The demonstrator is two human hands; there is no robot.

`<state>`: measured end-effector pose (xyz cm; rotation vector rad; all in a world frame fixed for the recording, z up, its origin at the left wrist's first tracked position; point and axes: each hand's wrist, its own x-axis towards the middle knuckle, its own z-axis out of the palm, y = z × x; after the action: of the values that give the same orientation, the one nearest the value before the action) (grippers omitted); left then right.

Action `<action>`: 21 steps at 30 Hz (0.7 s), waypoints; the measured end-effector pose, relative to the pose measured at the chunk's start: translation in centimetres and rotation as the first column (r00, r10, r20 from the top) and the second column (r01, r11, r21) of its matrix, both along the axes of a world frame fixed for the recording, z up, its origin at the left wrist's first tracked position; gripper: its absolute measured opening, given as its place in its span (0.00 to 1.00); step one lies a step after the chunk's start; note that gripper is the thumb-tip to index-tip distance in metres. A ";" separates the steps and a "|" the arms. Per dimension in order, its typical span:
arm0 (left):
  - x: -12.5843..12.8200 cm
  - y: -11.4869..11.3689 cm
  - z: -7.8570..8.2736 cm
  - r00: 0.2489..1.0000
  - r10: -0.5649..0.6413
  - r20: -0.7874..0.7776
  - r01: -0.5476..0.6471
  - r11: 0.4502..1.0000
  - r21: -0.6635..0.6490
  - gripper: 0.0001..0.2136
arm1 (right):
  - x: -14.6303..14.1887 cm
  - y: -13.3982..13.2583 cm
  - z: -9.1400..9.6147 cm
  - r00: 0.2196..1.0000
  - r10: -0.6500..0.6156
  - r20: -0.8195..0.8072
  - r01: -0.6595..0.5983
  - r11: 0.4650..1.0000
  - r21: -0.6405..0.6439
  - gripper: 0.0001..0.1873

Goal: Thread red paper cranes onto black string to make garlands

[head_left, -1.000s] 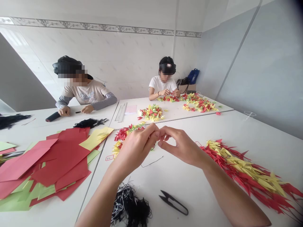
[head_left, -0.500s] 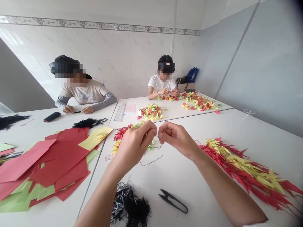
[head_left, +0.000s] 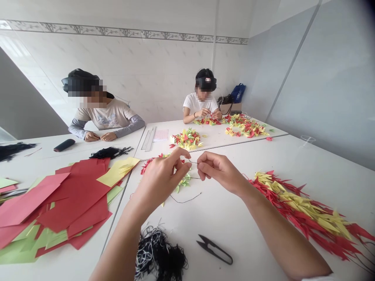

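A thin dark thread (head_left: pixel 193 162) spans the small gap between my hands, above the table. My right hand (head_left: pixel 218 168) is closed, thumb and fingertips pinched on it. My left hand (head_left: pixel 165 171) has its thumb and forefinger parted, with the thread by the forefinger's tip; its other fingers are partly hidden. Below the hands, a loose dark strand curves across the tabletop. Red, yellow and green folded paper pieces (head_left: pixel 184 182) show behind my left hand. Nearer me lie black thread snips (head_left: pixel 215 249) and a tangled bundle of black and white threads (head_left: pixel 164 253).
Red, green and yellow paper sheets (head_left: pixel 79 195) cover the left side. Strung red and yellow folded paper (head_left: pixel 301 207) lies at right. Two people sit across the white tables, one beside a folded-paper pile (head_left: pixel 187 138). Rulers (head_left: pixel 148 138) and a dark cylinder (head_left: pixel 64 144) lie farther off.
My left thumb and forefinger have parted from their pinch, and the hands are slightly farther apart. The left co-worker's hands have drawn closer together.
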<state>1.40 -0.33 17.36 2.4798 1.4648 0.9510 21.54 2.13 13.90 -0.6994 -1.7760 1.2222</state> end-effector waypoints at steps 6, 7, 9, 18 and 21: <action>-1.3 -0.3 0.5 0.984 -0.075 -0.162 0.064 0.995 -0.071 0.08 | 0.2 -0.2 0.2 0.965 -0.214 0.155 0.185 0.966 0.181 0.13; -1.4 -0.4 0.5 0.982 -0.094 -0.166 0.084 0.994 -0.069 0.08 | 0.2 -0.3 0.2 0.952 -0.248 0.178 0.207 0.953 0.220 0.13; -1.6 -0.6 0.6 0.981 -0.128 -0.146 0.119 0.990 -0.070 0.09 | 0.1 -0.4 0.3 0.929 -0.301 0.217 0.234 0.929 0.286 0.13; -1.0 -0.5 0.6 0.997 -0.075 0.003 0.075 0.995 -0.065 0.10 | 0.3 -1.1 0.8 0.929 -0.239 0.282 0.127 0.923 0.364 0.10; -0.8 -0.2 0.4 0.997 -0.077 0.019 0.078 0.996 -0.042 0.08 | 0.5 -1.1 0.9 0.950 -0.161 0.266 0.076 0.950 0.302 0.11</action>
<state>0.62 -0.52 17.76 2.4713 1.3588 0.9154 22.01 1.01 14.83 -0.8307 -2.0646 0.7850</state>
